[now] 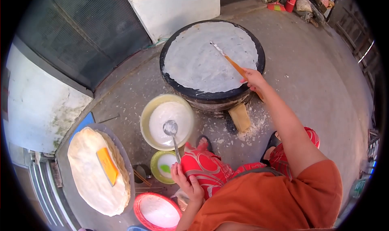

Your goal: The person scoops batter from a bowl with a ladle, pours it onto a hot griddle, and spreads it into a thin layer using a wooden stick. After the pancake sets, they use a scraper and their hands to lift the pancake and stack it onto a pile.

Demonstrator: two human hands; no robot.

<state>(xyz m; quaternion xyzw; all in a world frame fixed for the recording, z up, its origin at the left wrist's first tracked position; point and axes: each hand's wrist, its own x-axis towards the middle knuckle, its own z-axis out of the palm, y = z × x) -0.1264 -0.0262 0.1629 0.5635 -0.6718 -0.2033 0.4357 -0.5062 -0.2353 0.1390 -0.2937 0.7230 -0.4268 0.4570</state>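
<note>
My right hand [254, 79] is closed round a long wooden spreader [233, 64], its blade smeared white and reaching over the griddle. Pale batter [202, 65] lies in a thin, streaky layer across the large round black griddle [167, 74]. My left hand [189, 187] has its fingers at the handle end of a metal ladle [170, 128]. The ladle's bowl, with white batter in it, is over the cream-coloured basin [146, 127] of batter. Beside that basin stands a smaller green bowl [154, 169] with white contents and a bright green object in it.
To the left, a tall stack of thin round flatbreads [87, 170] carries an orange scraper [107, 166]. A red basin [138, 210] of white powder or batter stands near my left forearm. A yellowish block [240, 117] sits by the griddle's base, with flakes scattered around it.
</note>
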